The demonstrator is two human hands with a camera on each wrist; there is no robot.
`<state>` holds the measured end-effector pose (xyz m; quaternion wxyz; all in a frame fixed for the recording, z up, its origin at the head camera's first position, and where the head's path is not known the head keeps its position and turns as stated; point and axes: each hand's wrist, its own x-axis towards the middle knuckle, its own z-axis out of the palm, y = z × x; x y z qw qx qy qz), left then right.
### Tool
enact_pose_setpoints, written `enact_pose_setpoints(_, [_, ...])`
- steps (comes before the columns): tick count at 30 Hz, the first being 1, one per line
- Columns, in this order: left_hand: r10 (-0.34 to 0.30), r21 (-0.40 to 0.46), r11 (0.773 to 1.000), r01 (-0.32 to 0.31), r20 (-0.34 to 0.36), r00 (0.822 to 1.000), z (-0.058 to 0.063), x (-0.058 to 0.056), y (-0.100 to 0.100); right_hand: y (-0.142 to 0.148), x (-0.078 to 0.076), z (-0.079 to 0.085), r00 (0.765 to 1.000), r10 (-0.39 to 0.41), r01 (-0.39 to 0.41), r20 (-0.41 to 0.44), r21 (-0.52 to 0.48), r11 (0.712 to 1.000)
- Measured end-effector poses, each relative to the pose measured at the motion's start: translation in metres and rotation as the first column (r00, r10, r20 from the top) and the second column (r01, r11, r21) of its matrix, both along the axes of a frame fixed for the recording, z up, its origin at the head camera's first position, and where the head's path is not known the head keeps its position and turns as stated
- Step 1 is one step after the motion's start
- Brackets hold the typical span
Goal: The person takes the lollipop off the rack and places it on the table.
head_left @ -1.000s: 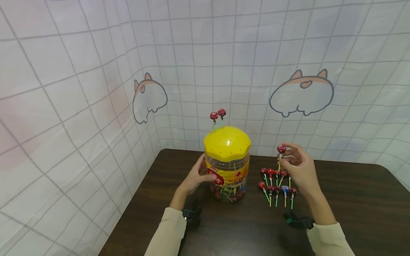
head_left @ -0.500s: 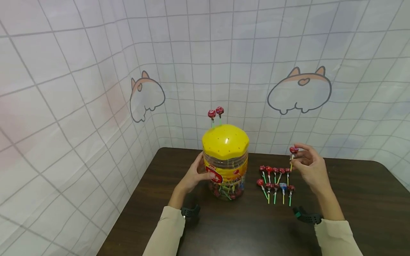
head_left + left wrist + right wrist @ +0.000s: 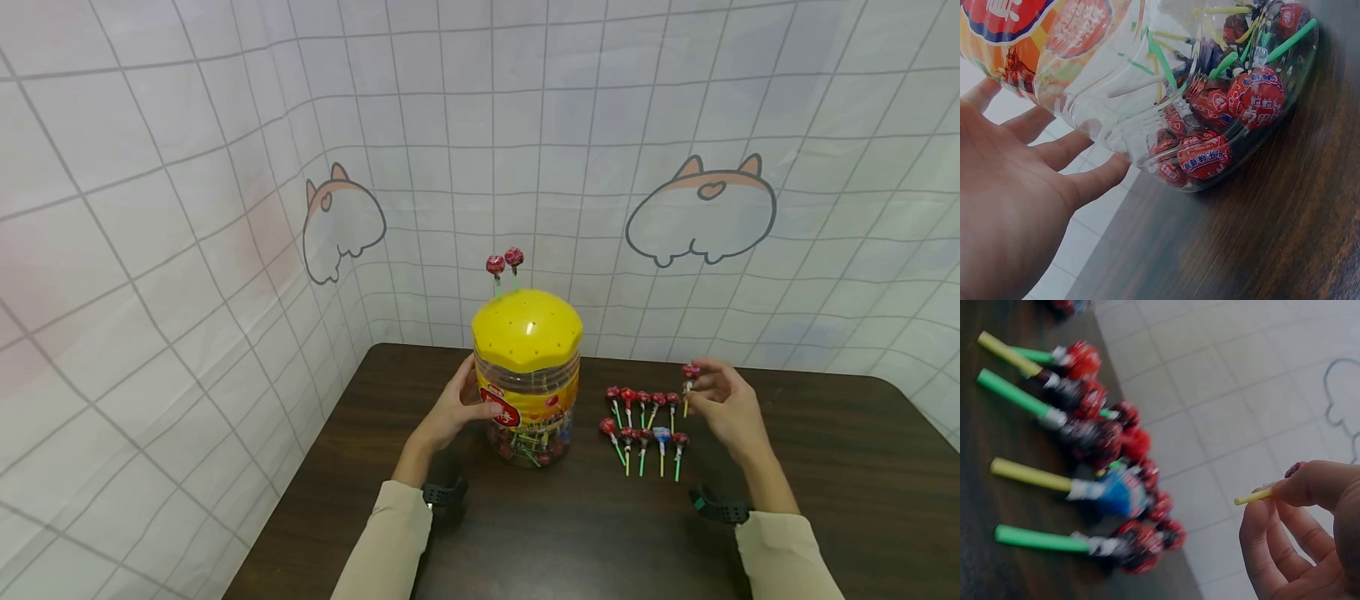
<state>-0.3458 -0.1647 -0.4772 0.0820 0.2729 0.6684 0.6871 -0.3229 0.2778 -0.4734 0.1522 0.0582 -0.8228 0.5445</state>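
A clear plastic lollipop jar with a yellow dotted lid stands upright on the table. My left hand holds its left side, thumb on the front label. Two red lollipops stick up from holes at the back of the lid. My right hand pinches the yellow stick of a red-wrapped lollipop, head up. It is just right of two rows of lollipops, the back row and the front row. One front lollipop has a blue wrapper. Inside the jar are loose lollipops.
The dark wooden table extends to the front and right. A white grid-patterned cloth with cartoon animal drawings hangs behind and at the left. Dark straps sit at both wrists.
My right hand has moved right with the lollipop, past the rows' right end, then lowered toward the table. The left hand stays on the jar, and the view has shifted slightly.
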Motion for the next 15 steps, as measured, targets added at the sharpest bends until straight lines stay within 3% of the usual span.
enact_pose_setpoints(15, [0.006,-0.008,1.0,-0.006,-0.003,1.0,0.0,0.0,0.0,0.013,-0.006,-0.03,0.993,-0.003,0.007,0.119,-0.036,0.999])
